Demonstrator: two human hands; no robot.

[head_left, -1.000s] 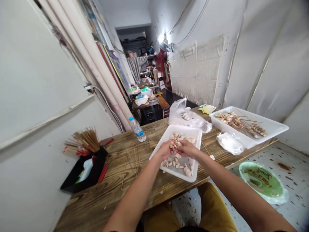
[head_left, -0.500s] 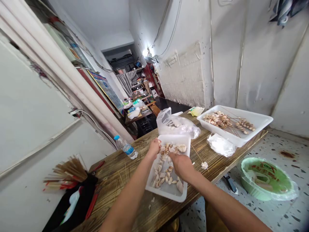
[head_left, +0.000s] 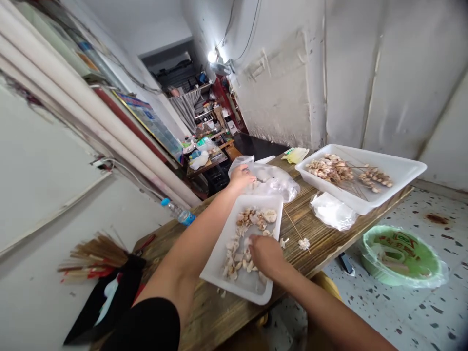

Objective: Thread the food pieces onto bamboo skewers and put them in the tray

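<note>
My left hand (head_left: 241,176) reaches past the near white tray (head_left: 219,253) to a clear plastic bag (head_left: 272,181) and grips its edge with closed fingers. My right hand (head_left: 265,253) rests inside the near tray, fingers curled down over the pale food pieces (head_left: 246,234); what it holds is hidden. The tray sits on a wooden table (head_left: 204,317).
A second white tray (head_left: 402,170) with filled skewers (head_left: 347,173) stands at the far right. A loose skewer (head_left: 294,228) and a crumpled plastic sheet (head_left: 331,212) lie between the trays. Bamboo sticks (head_left: 95,256), a water bottle (head_left: 179,213) and a green basin (head_left: 400,256) on the floor.
My left hand left the near tray and moved away from me to the plastic bag. My right hand slid nearer along the tray. The camera swung to the right.
</note>
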